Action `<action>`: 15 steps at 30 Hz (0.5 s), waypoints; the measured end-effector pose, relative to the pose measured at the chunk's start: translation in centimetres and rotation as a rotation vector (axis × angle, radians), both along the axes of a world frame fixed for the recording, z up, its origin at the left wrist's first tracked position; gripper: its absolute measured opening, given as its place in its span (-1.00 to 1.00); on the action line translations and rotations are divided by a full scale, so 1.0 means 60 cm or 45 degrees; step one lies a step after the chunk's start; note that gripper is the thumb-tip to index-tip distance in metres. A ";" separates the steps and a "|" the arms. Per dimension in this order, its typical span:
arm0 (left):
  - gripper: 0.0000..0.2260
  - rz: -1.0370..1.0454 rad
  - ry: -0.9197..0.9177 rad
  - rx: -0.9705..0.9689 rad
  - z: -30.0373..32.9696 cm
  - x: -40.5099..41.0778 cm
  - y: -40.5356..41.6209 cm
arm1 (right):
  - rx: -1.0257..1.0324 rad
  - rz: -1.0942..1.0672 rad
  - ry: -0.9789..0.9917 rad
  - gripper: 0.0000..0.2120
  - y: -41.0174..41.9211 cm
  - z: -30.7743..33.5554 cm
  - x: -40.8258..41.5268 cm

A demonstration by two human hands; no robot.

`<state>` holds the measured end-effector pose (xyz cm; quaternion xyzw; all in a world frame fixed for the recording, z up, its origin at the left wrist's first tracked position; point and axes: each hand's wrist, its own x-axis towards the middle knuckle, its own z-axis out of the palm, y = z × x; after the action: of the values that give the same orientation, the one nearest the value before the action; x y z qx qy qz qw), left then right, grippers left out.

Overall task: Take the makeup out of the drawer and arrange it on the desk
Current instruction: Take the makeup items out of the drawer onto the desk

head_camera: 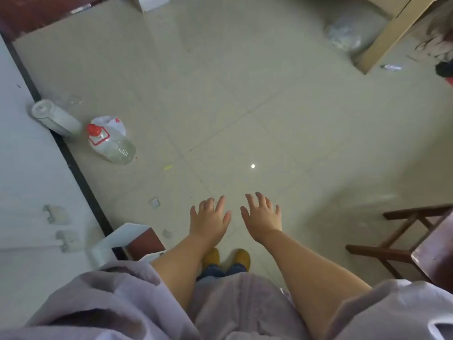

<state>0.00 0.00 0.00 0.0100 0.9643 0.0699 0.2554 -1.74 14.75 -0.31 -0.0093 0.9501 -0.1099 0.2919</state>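
My left hand and my right hand are stretched out side by side over the tiled floor, palms down, fingers spread and straight. Neither holds anything. Both bare forearms run back to loose lilac sleeves at the bottom of the view. No makeup, drawer or desk top can be made out; a pale wooden furniture edge shows at the upper right.
A white wall with a dark skirting runs down the left. Against it stand a white cylinder and a clear bottle with a red cap. A dark wooden stool stands at right, a plastic bag at top.
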 end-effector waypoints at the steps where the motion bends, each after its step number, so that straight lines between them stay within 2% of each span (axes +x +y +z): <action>1: -0.52 0.027 0.004 0.017 -0.001 -0.009 0.001 | -0.002 -0.006 -0.016 -0.49 0.004 0.000 -0.010; 9: -0.55 0.068 0.112 -0.020 0.002 -0.130 0.003 | 0.006 0.041 -0.030 -0.50 0.017 0.011 -0.134; 15: -0.56 0.071 0.180 -0.040 0.003 -0.287 -0.011 | 0.041 0.056 -0.002 -0.51 0.004 0.018 -0.287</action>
<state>-17.22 -0.67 0.18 -0.0161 0.9807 0.0612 0.1849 -18.95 14.96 0.78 -0.0256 0.9510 -0.0883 0.2952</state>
